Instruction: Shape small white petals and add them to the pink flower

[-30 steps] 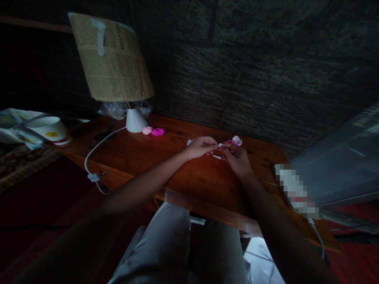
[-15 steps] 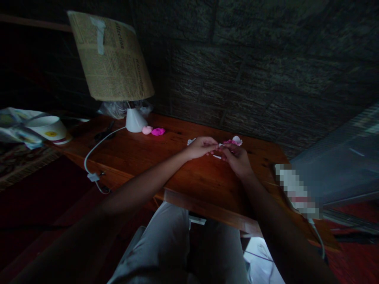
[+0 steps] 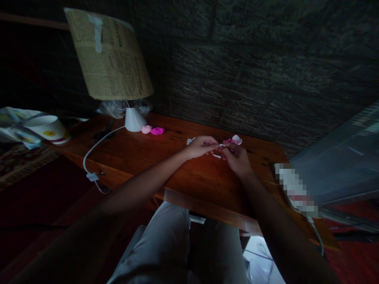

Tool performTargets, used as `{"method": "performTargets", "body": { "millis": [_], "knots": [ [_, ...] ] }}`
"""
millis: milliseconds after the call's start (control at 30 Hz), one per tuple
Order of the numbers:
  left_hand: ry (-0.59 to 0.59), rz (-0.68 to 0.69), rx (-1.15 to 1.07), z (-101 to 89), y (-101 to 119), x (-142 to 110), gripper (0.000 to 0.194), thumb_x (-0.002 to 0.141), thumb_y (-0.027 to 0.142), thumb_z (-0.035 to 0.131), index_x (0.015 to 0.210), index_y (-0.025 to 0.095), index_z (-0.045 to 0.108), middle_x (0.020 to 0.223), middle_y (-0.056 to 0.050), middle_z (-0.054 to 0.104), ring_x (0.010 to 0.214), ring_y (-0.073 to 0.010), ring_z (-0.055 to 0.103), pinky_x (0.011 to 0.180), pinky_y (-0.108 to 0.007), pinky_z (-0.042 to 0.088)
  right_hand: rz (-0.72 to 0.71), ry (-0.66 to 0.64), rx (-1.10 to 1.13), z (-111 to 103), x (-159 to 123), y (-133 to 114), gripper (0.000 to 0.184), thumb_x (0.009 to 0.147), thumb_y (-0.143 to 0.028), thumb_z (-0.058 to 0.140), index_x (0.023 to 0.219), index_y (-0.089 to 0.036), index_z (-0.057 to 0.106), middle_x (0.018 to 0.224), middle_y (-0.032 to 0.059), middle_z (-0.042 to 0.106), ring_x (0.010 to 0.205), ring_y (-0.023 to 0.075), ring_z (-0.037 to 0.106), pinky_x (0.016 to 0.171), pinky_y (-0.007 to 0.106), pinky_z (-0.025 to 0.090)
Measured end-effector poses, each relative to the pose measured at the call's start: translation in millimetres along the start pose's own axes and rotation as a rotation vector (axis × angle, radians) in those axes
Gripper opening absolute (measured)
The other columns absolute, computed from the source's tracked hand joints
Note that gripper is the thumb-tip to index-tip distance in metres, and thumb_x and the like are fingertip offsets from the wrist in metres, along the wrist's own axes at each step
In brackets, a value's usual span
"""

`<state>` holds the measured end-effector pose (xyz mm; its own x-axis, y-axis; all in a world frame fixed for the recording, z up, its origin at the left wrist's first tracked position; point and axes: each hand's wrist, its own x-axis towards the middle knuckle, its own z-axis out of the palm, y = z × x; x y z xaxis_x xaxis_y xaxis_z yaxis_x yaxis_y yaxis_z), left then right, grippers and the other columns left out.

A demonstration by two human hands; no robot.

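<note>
Head camera: a dark block wall fills twelve o'clock, taking the joined hands as the clock's centre. Against it stands a reddish-brown wooden desk, and light trousers show beneath its near edge at seven o'clock. At ten o'clock a newsprint lampshade, patched with pale tape, sits over a white conical lamp base; a white cord runs from the base over the desk's front. A pixelated object lies towards four o'clock, its details masked. At nine o'clock, near the desk's left end, is a white cup with a yellow mark.

The person's left hand and right hand meet over the desk, thumbs and fingers pinched together. Just past nine o'clock, a magenta lump touches a pale pink lump beside the lamp base. Close by the right hand, at two o'clock, lies a pink-and-white crumpled scrap; a white scrap peeks out behind the left wrist. Below the fingers, at six o'clock, is a thin white strip. Smallest of all, a white piece is gripped between both hands' fingertips, at the clock's centre.
</note>
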<state>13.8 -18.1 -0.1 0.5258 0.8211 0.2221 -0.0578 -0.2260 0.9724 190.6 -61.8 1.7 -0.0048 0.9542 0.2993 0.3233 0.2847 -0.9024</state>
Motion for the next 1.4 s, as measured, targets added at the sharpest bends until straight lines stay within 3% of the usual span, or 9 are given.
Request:
{"method": "performTargets", "body": {
  "millis": [200, 467, 1000, 1233, 1400],
  "knots": [
    [0.008, 0.034, -0.022, 1.2, -1.3, 0.0, 0.026, 0.082, 0.035, 0.075, 0.093, 0.012, 0.070, 0.077, -0.002, 0.070, 0.062, -0.0068, 0.058, 0.056, -0.019, 0.041, -0.014, 0.013, 0.000, -0.2, 0.1, -0.3, 0.027, 0.078, -0.047, 0.068, 0.080, -0.020, 0.072, 0.060, -0.0014, 0.062, 0.053, 0.0145, 0.055, 0.055, 0.029, 0.047],
    [0.053, 0.063, -0.036, -1.7, -1.3, 0.4, 0.031, 0.080, 0.037, 0.078, 0.096, 0.011, 0.070, 0.079, -0.003, 0.072, 0.063, -0.0071, 0.060, 0.057, -0.019, 0.043, 0.004, -0.062, 0.113, 1.4, 1.3, 6.8, 0.037, 0.077, -0.055, 0.073, 0.089, -0.021, 0.078, 0.063, -0.0015, 0.063, 0.056, 0.0129, 0.053, 0.056, 0.028, 0.046],
    [0.098, 0.062, -0.033, -1.4, -2.4, 1.8, 0.038, 0.073, 0.039, 0.084, 0.095, 0.011, 0.072, 0.084, -0.004, 0.073, 0.064, -0.0076, 0.060, 0.057, -0.019, 0.044, 0.057, -0.013, 0.154, 2.7, 0.6, 7.3, 0.041, 0.071, -0.053, 0.080, 0.097, -0.022, 0.081, 0.078, 0.0012, 0.073, 0.057, 0.0118, 0.054, 0.056, 0.029, 0.048],
    [0.092, 0.078, 0.005, -1.9, -5.6, 2.5, 0.037, 0.075, 0.041, 0.081, 0.096, 0.012, 0.073, 0.087, -0.007, 0.076, 0.069, -0.0103, 0.064, 0.059, -0.021, 0.045, 0.089, 0.000, 0.235, 3.6, 1.7, 5.5, 0.038, 0.065, -0.048, 0.085, 0.088, -0.020, 0.080, 0.088, 0.0059, 0.078, 0.065, 0.0161, 0.063, 0.057, 0.030, 0.051],
    [0.089, 0.054, -0.011, -2.8, -5.9, 3.5, 0.035, 0.075, 0.039, 0.081, 0.095, 0.011, 0.072, 0.084, -0.005, 0.075, 0.064, -0.0086, 0.061, 0.058, -0.021, 0.045, 0.072, 0.005, 0.231, 1.9, 2.2, 4.6, 0.032, 0.065, -0.044, 0.086, 0.085, -0.020, 0.081, 0.081, 0.0036, 0.077, 0.058, 0.0129, 0.059, 0.057, 0.030, 0.050]
  ]
}}
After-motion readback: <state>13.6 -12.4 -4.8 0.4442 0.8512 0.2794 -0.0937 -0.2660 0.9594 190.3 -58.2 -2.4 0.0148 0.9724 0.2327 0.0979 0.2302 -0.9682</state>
